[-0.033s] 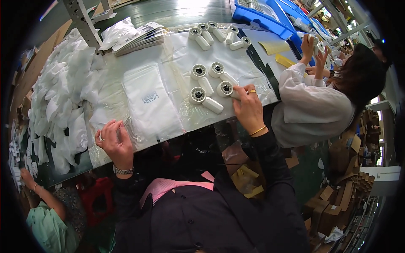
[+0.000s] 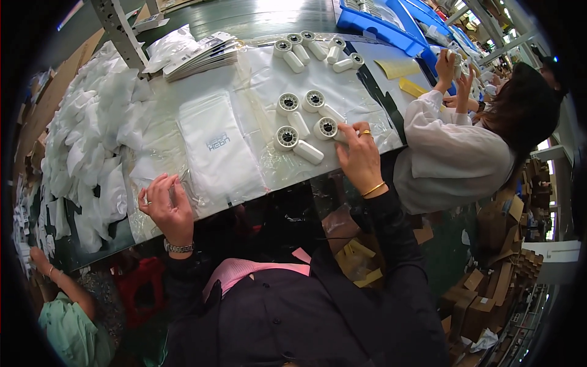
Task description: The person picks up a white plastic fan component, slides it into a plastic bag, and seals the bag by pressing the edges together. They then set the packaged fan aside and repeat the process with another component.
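My right hand [image 2: 359,156] is at the table's near edge, its fingers closed on the handle of a white handheld fan [image 2: 327,128] with a round, dark-centred head. The fan lies on the table, and my fingers partly hide its handle. Three similar white fans [image 2: 308,153] lie close by, to its left and beyond it. My left hand [image 2: 166,205] hovers over the near edge with fingers apart and loosely bent, holding nothing. Just right of it lies a flat stack of frosted plastic bags [image 2: 214,165] with blue print.
Piled white pouches [image 2: 92,134] cover the table's left. Behind the bags sit stacked printed cards [image 2: 205,55]. More fans [image 2: 302,49] lie farther back, near a blue tray [image 2: 379,27]. A person in white [image 2: 458,147] works at right; another in green [image 2: 70,324] is at lower left.
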